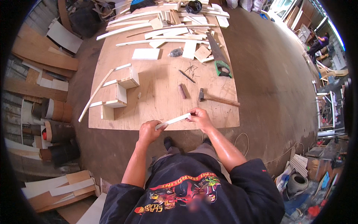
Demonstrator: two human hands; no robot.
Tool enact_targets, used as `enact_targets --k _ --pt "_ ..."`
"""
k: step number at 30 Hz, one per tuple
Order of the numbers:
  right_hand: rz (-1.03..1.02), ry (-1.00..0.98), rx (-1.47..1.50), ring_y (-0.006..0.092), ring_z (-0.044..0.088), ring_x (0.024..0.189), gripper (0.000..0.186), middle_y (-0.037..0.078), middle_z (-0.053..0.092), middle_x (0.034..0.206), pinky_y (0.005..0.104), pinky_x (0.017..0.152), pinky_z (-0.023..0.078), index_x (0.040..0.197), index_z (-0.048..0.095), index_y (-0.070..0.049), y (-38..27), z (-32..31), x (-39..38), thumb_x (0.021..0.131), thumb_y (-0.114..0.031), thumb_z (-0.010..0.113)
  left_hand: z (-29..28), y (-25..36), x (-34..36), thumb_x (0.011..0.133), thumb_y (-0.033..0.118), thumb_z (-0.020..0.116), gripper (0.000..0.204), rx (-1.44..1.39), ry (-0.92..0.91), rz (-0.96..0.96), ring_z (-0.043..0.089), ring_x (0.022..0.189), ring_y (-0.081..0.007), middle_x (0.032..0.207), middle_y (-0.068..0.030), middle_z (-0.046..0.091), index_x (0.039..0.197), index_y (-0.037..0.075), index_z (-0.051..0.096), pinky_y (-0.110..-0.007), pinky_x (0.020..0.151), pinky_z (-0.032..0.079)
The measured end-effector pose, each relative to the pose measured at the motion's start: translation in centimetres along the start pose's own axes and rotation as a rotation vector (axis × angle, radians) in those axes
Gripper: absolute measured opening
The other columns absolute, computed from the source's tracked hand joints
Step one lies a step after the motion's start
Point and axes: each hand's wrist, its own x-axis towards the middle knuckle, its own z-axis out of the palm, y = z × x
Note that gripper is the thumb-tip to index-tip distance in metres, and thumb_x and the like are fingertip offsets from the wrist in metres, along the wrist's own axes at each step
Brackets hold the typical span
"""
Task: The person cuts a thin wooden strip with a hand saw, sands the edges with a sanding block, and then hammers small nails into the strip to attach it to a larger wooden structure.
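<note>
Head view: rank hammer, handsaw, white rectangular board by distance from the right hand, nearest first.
From the right hand:
1. Hammer, just beyond it, near the table's right edge.
2. Handsaw, farther up the right side.
3. White rectangular board, far, up and left.

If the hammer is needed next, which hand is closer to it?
Right, probably. The right hand pinches the white strip just below the hammer; the left hand grips the strip's far end.

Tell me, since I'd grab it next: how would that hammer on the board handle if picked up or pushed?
The hammer probably feels head-heavy: a dark metal head on a slim wooden handle. Lying flat on the plywood board, it would likely slide or pivot rather than roll.
</note>
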Motion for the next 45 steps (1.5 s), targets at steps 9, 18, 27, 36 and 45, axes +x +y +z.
enact_targets --k 9,18,27,36,45 --pt "-0.031 0.219 -0.377 0.0179 0.070 0.085 0.027 0.011 0.073 0.098 0.0327 0.078 0.057 0.115 0.070 0.001 5.7 4.3 5.2 0.090 -0.007 0.074 5.1 -5.7 6.7 0.083 0.029 0.081 0.024 -0.119 0.076 0.204 0.066 0.085 -0.0313 0.086 -0.0080 0.067 0.102 0.014 0.078 -0.044 0.073 0.053" --pt "-0.092 0.468 -0.710 0.0261 0.072 0.080 0.022 0.014 0.075 0.089 0.0373 0.075 0.056 0.106 0.074 -0.003 1.8 -3.7 14.6 0.089 -0.017 0.075 12.3 -8.5 14.6 0.078 0.034 0.084 0.037 0.162 0.062 0.182 0.059 0.101 -0.0270 0.104 -0.0034 0.064 0.112 0.021 0.078 -0.044 0.089 0.049" --pt "-0.130 0.567 -0.778 0.0292 0.071 0.081 0.018 0.014 0.073 0.089 0.0409 0.074 0.055 0.101 0.073 -0.004 -0.3 -9.5 22.2 0.089 -0.017 0.073 13.3 -5.6 24.3 0.088 0.029 0.079 0.031 0.037 0.245 0.194 0.062 0.100 -0.0327 0.107 -0.0131 0.068 0.109 0.007 0.074 -0.044 0.087 0.052" --pt "-0.212 0.735 -1.105 0.0347 0.069 0.085 0.014 0.012 0.073 0.088 0.0473 0.073 0.053 0.098 0.072 -0.008 -1.7 -15.9 27.6 0.088 -0.018 0.074 14.7 -1.8 33.1 0.089 0.026 0.076 0.028 -0.060 0.225 0.177 0.060 0.109 -0.0330 0.114 -0.0122 0.067 0.112 0.009 0.073 -0.045 0.094 0.050" --pt "-0.228 0.533 -1.046 0.0366 0.066 0.084 0.011 0.012 0.071 0.091 0.0488 0.074 0.052 0.098 0.072 -0.009 -2.2 -12.9 30.7 0.089 -0.016 0.073 13.7 -3.8 35.1 0.089 0.023 0.076 0.028 -0.038 0.320 0.066 0.060 0.111 -0.0336 0.116 -0.0132 0.067 0.113 0.009 0.073 -0.046 0.097 0.049"
